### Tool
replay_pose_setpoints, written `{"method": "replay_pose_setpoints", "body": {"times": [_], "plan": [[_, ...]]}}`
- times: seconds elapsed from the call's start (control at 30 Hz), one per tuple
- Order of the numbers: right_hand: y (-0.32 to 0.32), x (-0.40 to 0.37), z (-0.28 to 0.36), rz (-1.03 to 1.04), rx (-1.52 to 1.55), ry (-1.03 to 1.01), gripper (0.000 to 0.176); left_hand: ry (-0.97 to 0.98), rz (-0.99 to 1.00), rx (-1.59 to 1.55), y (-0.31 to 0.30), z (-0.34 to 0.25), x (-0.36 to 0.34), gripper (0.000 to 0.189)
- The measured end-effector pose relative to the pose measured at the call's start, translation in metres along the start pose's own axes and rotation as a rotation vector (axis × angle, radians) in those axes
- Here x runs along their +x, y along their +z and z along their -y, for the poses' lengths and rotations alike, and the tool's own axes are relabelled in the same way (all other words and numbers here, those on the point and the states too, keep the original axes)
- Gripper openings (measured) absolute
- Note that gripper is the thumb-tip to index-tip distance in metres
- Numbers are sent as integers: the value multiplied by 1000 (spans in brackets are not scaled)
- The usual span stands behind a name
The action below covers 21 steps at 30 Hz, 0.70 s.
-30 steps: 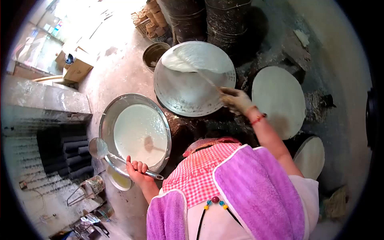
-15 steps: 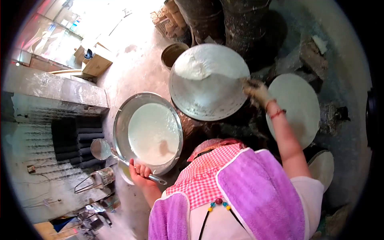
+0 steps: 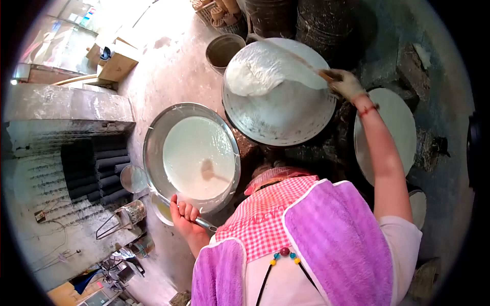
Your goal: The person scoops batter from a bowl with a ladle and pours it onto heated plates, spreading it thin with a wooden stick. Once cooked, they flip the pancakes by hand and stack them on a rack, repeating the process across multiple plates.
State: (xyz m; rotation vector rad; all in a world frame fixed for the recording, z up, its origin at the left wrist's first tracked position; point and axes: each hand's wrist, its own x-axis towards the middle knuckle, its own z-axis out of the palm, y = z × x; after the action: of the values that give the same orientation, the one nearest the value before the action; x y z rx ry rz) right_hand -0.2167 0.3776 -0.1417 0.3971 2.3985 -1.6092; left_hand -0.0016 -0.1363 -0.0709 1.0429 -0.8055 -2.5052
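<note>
My left hand (image 3: 186,219) is wrapped round the metal handle of a ladle (image 3: 133,178), whose round bowl hangs just outside the left rim of a big metal basin. White batter (image 3: 196,158) fills the bottom of that basin (image 3: 153,140). My right hand (image 3: 347,85), which looks gloved, grips a wooden spreader (image 3: 301,60) over the large round griddle (image 3: 286,122). Its stick reaches across the griddle's far part, where white batter (image 3: 255,71) lies spread; the lower part of the griddle shows a greyish surface.
A round pale-topped surface (image 3: 390,132) stands to the right, beyond my forearm. Behind the griddle are a small bucket (image 3: 223,50) and dark barrels (image 3: 324,25). Black cylinders (image 3: 109,171) are stacked at left, near a metal pail (image 3: 133,211). A cardboard box (image 3: 118,64) sits upper left.
My right hand has moved up and slightly right, and the wooden spreader now shows clearly across the griddle. The batter on the griddle covers more of its far right side. The view has shifted slightly.
</note>
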Motion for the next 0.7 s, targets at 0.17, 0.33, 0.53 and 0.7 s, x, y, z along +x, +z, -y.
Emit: {"method": "replay_pose_setpoints", "body": {"times": [0.17, 0.33, 0.53, 0.7], "plan": [[46, -25, 51, 290, -146, 55, 39, -21, 79, 12, 17, 9, 26, 25], [12, -19, -15, 91, 430, -31, 36, -26, 85, 295, 47, 17, 33, 27], [57, -31, 37, 287, -62, 16, 42, 15, 213, 885, 68, 40, 52, 37], [7, -76, -28, 79, 141, 89, 45, 419, 507, 1455, 63, 50, 43, 51]]}}
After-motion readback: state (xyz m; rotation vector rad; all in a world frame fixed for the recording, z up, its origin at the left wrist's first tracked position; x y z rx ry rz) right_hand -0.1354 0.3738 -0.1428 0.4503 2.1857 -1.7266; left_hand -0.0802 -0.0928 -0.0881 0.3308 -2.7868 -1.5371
